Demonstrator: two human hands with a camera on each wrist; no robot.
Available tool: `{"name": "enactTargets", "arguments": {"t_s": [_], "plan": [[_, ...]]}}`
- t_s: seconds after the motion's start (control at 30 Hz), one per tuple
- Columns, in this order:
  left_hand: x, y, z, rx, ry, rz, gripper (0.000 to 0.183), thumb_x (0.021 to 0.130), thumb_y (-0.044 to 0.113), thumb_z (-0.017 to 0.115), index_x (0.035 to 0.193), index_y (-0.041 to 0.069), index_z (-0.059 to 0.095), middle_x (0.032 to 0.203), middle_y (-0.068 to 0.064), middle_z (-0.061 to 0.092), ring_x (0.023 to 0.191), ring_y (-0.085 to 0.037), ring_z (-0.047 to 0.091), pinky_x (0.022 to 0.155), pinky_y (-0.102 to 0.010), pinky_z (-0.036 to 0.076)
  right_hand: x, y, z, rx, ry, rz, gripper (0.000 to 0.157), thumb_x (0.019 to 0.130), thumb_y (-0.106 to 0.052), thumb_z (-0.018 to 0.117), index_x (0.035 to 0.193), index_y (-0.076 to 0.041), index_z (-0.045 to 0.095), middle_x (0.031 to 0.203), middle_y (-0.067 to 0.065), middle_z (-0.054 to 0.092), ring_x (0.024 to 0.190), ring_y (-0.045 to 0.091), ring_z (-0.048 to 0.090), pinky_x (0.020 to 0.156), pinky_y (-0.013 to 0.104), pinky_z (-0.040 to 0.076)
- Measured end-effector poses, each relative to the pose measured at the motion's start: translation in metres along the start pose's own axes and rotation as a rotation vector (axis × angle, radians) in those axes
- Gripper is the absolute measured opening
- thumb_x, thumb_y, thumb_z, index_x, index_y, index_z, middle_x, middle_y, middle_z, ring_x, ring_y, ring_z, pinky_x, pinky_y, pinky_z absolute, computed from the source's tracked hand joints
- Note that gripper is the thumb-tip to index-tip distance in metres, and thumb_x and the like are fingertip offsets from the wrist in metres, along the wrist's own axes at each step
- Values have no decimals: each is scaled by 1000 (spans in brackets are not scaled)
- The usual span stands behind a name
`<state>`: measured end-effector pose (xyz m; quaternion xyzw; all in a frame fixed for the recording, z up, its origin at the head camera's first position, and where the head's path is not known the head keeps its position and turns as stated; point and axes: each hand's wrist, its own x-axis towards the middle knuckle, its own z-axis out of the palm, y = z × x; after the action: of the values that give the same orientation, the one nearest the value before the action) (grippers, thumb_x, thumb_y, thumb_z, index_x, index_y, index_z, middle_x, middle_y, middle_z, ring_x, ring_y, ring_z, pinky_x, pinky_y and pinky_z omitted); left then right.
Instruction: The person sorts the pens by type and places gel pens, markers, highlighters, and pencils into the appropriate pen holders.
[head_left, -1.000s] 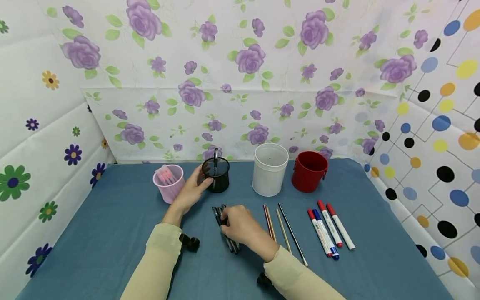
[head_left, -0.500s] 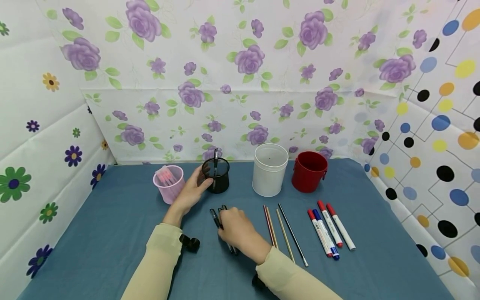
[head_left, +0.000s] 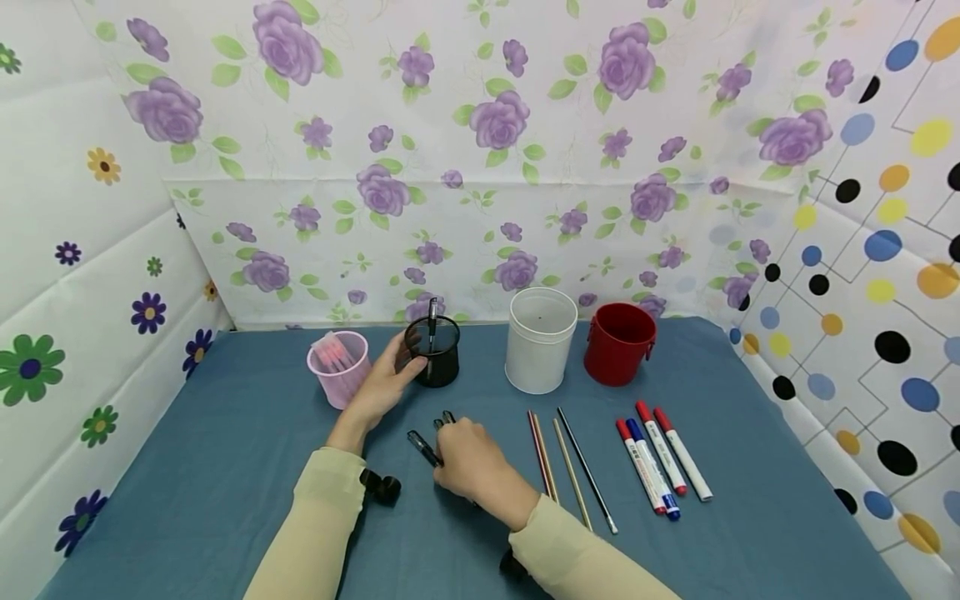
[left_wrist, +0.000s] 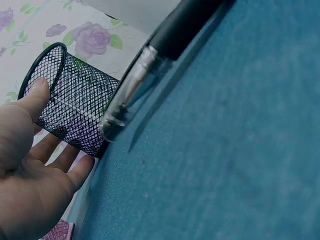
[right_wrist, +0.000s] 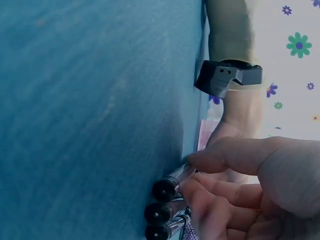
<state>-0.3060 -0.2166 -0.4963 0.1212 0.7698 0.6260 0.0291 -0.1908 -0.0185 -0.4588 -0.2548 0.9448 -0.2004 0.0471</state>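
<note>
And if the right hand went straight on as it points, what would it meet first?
Past the pen it pinches, the right hand would probably meet the left hand near its wrist, though the head view leaves height unclear.

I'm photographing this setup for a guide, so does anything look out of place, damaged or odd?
Nothing looks spilled or damaged. One black pen sits askew, angled away from the other pens, because the right hand is pinching it. The lone blue-capped marker also stands out among red-capped markers.
</note>
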Motion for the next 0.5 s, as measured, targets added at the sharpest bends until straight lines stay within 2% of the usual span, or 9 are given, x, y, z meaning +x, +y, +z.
{"name": "enactTargets", "arguments": {"t_s": [0.27,0.5], "plan": [[1,0,1,2,-2,-7,70,112,29,57,171,20,21,174,-16,25,162,-39,19,125,-62,27,-1,11,-12,198,-37,-5,13,91,-9,83,82,-12,75,61,-6,58,50,7,54,52,23,47],[1,-1,0,-13,-5,4,70,112,29,58,171,19,21,173,-16,26,162,-39,19,126,-62,26,3,27,-26,397,-50,-23,8,94,-7,78,87,-11,78,67,-4,66,55,9,60,54,24,50]]}}
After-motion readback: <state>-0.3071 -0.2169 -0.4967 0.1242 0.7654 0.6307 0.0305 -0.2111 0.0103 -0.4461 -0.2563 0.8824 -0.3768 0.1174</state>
